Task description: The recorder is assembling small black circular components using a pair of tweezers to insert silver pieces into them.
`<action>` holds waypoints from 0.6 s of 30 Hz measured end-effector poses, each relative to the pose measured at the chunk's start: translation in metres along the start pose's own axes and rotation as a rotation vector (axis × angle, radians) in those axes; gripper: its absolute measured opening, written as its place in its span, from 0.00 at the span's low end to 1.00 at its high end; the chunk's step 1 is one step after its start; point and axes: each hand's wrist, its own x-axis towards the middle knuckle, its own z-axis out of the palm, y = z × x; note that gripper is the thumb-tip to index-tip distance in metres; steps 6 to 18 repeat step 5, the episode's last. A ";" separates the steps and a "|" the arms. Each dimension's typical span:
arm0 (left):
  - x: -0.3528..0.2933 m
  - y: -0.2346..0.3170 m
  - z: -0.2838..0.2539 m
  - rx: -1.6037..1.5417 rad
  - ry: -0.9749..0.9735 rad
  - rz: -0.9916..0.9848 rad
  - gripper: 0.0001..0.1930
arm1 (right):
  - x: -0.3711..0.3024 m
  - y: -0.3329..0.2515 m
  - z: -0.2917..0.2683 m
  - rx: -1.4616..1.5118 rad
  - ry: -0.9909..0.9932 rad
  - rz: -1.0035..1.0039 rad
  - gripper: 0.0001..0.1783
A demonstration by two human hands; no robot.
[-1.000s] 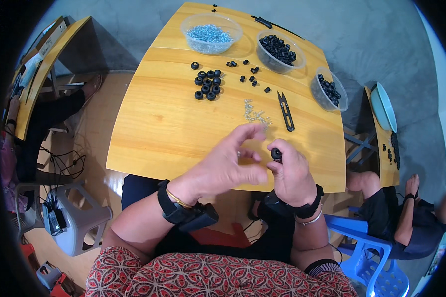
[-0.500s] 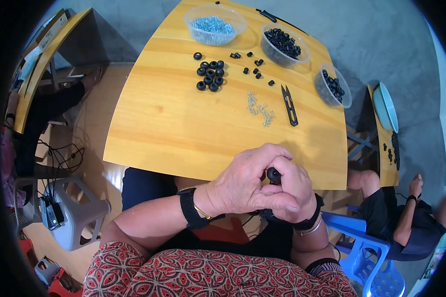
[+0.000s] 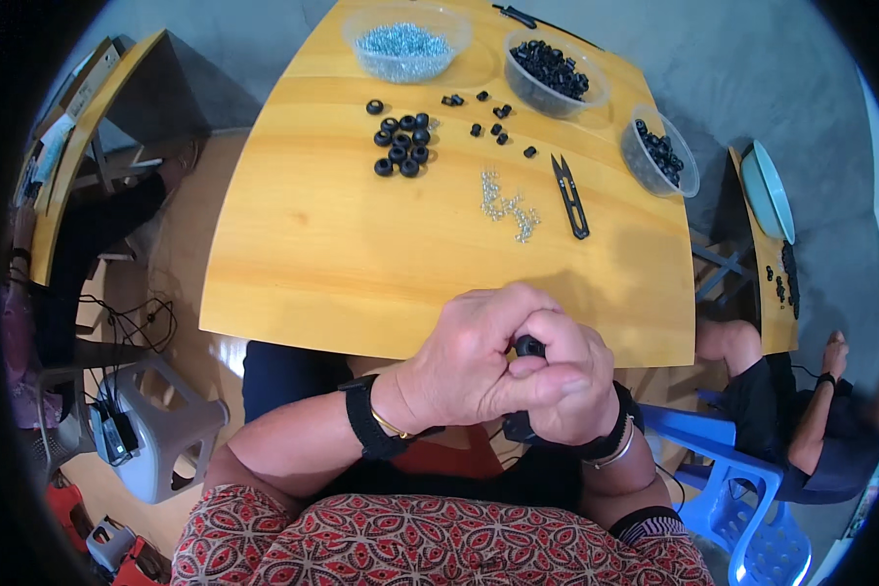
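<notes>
Just off the table's front edge, my left hand (image 3: 464, 356) and my right hand (image 3: 586, 376) are clasped together with fingers curled. Between them they grip a black rounded piece (image 3: 529, 347); only its top shows, and the fingers hide the rest. On the table ahead lie a cluster of black ball-shaped pieces with holes (image 3: 403, 146), several small black plugs (image 3: 498, 130) and a loose scatter of tiny silvery springs (image 3: 508, 207). Black thread snips (image 3: 570, 199) rest to the right of the springs.
Along the back of the wooden table (image 3: 293, 264) stand clear bowls: one with bluish springs (image 3: 402, 54), one with black plugs (image 3: 552, 73), and one with black pieces (image 3: 662, 156) at the right edge. Another person (image 3: 801, 430) sits at right near a blue chair (image 3: 742, 488).
My clasped hands have closed further over the black piece, so less of it shows. The view has shifted slightly; the things on the table look unmoved.
</notes>
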 end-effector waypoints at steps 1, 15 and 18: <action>0.002 0.000 0.000 -0.043 -0.012 -0.032 0.27 | 0.001 0.000 0.000 0.010 0.034 0.011 0.13; 0.009 -0.004 -0.001 -0.334 0.036 -0.223 0.24 | 0.008 0.006 -0.013 0.106 0.013 0.099 0.16; 0.009 -0.004 -0.001 -0.334 0.036 -0.223 0.24 | 0.008 0.006 -0.013 0.106 0.013 0.099 0.16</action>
